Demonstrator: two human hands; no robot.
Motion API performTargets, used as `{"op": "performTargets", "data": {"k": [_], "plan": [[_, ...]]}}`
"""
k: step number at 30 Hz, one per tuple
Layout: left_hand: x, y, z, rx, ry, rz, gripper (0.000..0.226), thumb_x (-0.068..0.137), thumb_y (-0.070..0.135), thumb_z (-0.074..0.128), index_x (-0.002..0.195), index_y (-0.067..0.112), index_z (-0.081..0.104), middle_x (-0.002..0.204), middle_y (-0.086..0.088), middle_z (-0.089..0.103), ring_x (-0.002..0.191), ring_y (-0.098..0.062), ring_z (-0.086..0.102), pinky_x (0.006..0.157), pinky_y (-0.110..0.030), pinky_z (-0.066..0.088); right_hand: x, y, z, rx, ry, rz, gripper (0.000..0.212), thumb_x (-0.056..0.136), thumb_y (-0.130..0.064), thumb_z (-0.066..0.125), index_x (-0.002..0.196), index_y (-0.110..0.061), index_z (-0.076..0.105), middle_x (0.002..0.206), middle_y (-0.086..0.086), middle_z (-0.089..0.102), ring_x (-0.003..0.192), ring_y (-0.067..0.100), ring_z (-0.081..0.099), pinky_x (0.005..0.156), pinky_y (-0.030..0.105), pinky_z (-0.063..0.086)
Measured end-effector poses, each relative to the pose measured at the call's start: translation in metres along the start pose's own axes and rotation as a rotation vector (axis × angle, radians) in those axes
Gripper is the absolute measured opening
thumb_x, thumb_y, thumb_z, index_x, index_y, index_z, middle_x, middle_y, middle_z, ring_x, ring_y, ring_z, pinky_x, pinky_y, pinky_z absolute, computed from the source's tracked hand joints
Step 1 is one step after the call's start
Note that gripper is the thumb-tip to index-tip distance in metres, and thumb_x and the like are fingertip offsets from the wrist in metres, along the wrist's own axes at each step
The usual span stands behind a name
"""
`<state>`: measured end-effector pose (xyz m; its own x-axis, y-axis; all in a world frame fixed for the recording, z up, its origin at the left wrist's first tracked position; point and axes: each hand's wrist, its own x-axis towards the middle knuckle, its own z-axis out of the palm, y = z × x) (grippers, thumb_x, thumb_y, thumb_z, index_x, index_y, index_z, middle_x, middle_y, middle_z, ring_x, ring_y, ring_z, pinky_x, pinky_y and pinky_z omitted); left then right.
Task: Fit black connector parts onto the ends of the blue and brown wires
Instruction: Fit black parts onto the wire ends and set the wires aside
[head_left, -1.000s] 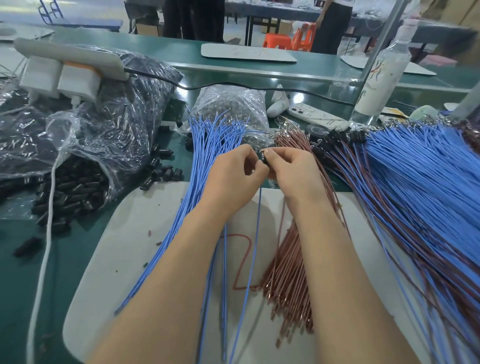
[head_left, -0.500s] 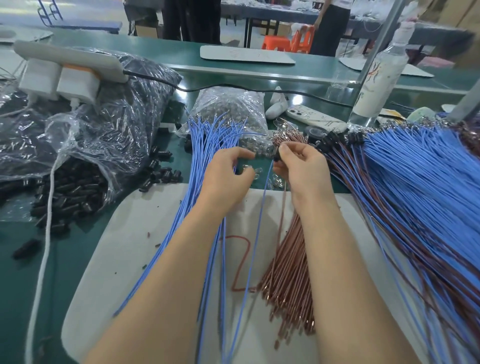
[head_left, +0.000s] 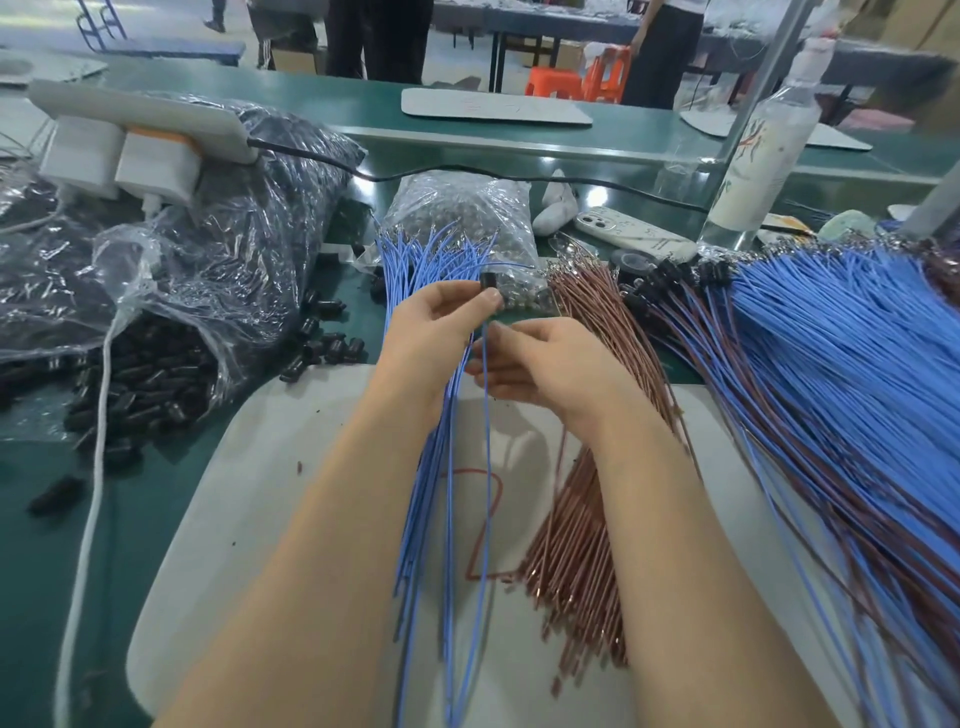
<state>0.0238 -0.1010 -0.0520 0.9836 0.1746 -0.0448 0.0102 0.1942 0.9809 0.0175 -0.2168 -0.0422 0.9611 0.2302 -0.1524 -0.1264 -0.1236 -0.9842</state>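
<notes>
My left hand (head_left: 436, 332) pinches a small black connector (head_left: 488, 282) above the loose blue wires (head_left: 415, 499). Just below and to its right, my right hand (head_left: 540, 364) pinches a single blue wire (head_left: 485, 467) that hangs down over the white mat (head_left: 291, 467). A bundle of brown wires (head_left: 576, 545) lies under my right forearm. Loose black connectors (head_left: 140, 384) spill from a clear bag on the left. At the right lies a large fan of blue and brown wires (head_left: 831, 395) with black connectors fitted on their far ends.
A clear bag of small metal parts (head_left: 462, 218) sits behind my hands. A phone (head_left: 634, 234), a plastic bottle (head_left: 763, 156) and a power strip with white plugs (head_left: 130, 135) stand farther back. A white cord (head_left: 88, 509) runs down the left. People stand beyond the green bench.
My hands have drawn apart. The left hand lifted the black connector up, and the right hand dropped lower along the blue wire.
</notes>
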Motion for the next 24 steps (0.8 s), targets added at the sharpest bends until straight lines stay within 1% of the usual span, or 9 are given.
{"op": "performTargets", "data": {"k": [1, 3, 6, 8, 11, 13, 15, 20, 24], "plan": [[0.0000, 0.0002, 0.0003, -0.033, -0.009, 0.000, 0.007, 0.085, 0.014, 0.068, 0.087, 0.018, 0.062, 0.096, -0.006, 0.068, 0.071, -0.010, 0.058, 0.074, -0.027, 0.046, -0.0007, -0.0002, 0.0028, 0.016, -0.029, 0.001, 0.026, 0.099, -0.017, 0.050, 0.079, -0.009, 0.064, 0.067, 0.003, 0.068, 0.056, 0.008, 0.062, 0.057, 0.016, 0.053], [-0.0001, 0.0002, 0.0008, -0.088, -0.027, -0.006, 0.008, 0.086, 0.012, 0.067, 0.088, 0.018, 0.062, 0.091, -0.005, 0.069, 0.064, -0.008, 0.059, 0.067, -0.024, 0.047, -0.0001, -0.0006, 0.0050, 0.037, 0.000, -0.037, 0.024, 0.098, -0.014, 0.050, 0.079, -0.009, 0.064, 0.064, 0.001, 0.067, 0.053, 0.006, 0.060, 0.054, 0.015, 0.051], [-0.0006, 0.0014, 0.0009, -0.129, -0.056, -0.011, 0.009, 0.086, 0.009, 0.065, 0.090, 0.016, 0.064, 0.087, -0.003, 0.070, 0.068, -0.009, 0.062, 0.063, -0.019, 0.048, 0.0016, 0.0003, 0.0053, 0.034, 0.076, -0.080, 0.018, 0.097, -0.014, 0.054, 0.083, -0.008, 0.065, 0.068, 0.003, 0.066, 0.056, 0.007, 0.060, 0.058, 0.017, 0.051], [-0.0018, 0.0019, 0.0014, -0.125, -0.077, -0.009, 0.008, 0.087, 0.009, 0.065, 0.089, 0.016, 0.064, 0.084, -0.001, 0.070, 0.069, -0.007, 0.063, 0.060, -0.016, 0.048, 0.0028, 0.0017, 0.0056, 0.024, 0.133, -0.105, 0.016, 0.095, -0.013, 0.057, 0.082, -0.007, 0.064, 0.069, 0.005, 0.065, 0.062, 0.012, 0.060, 0.064, 0.023, 0.052], [-0.0031, 0.0014, 0.0016, -0.070, -0.095, -0.023, 0.009, 0.086, 0.012, 0.066, 0.086, 0.020, 0.063, 0.078, 0.007, 0.070, 0.070, -0.004, 0.062, 0.059, -0.012, 0.046, 0.0053, 0.0037, 0.0050, -0.069, 0.230, -0.170, 0.017, 0.093, -0.011, 0.059, 0.077, -0.012, 0.061, 0.066, 0.002, 0.064, 0.064, 0.014, 0.060, 0.073, 0.034, 0.055], [-0.0042, 0.0016, 0.0017, -0.082, -0.109, -0.025, 0.010, 0.087, 0.011, 0.065, 0.086, 0.020, 0.061, 0.069, 0.011, 0.069, 0.064, -0.001, 0.061, 0.056, -0.011, 0.045, 0.0063, 0.0049, 0.0045, -0.111, 0.245, -0.192, 0.016, 0.093, -0.012, 0.060, 0.077, -0.015, 0.062, 0.067, 0.001, 0.064, 0.068, 0.015, 0.061, 0.079, 0.041, 0.055], [-0.0044, 0.0017, 0.0021, -0.080, -0.106, -0.021, 0.010, 0.087, 0.011, 0.065, 0.086, 0.021, 0.061, 0.067, 0.012, 0.069, 0.061, 0.000, 0.060, 0.057, -0.011, 0.045, 0.0069, 0.0060, 0.0039, -0.123, 0.242, -0.201, 0.016, 0.093, -0.014, 0.061, 0.077, -0.016, 0.062, 0.067, 0.000, 0.065, 0.070, 0.016, 0.062, 0.082, 0.044, 0.055], [-0.0039, 0.0017, 0.0025, -0.081, -0.069, -0.030, 0.010, 0.086, 0.013, 0.067, 0.087, 0.022, 0.062, 0.081, 0.006, 0.069, 0.075, -0.006, 0.061, 0.069, -0.018, 0.045, 0.0070, 0.0073, 0.0035, -0.132, 0.231, -0.210, 0.015, 0.091, -0.016, 0.063, 0.076, -0.018, 0.062, 0.065, -0.003, 0.065, 0.066, 0.011, 0.062, 0.080, 0.040, 0.056], [-0.0022, 0.0012, 0.0021, -0.103, -0.034, -0.016, 0.008, 0.086, 0.014, 0.066, 0.087, 0.021, 0.062, 0.085, 0.003, 0.069, 0.076, -0.009, 0.060, 0.072, -0.021, 0.044, 0.0063, 0.0066, 0.0049, -0.152, 0.217, -0.220, 0.016, 0.091, -0.012, 0.063, 0.076, -0.016, 0.060, 0.066, -0.001, 0.064, 0.061, 0.008, 0.060, 0.073, 0.032, 0.054]]}}
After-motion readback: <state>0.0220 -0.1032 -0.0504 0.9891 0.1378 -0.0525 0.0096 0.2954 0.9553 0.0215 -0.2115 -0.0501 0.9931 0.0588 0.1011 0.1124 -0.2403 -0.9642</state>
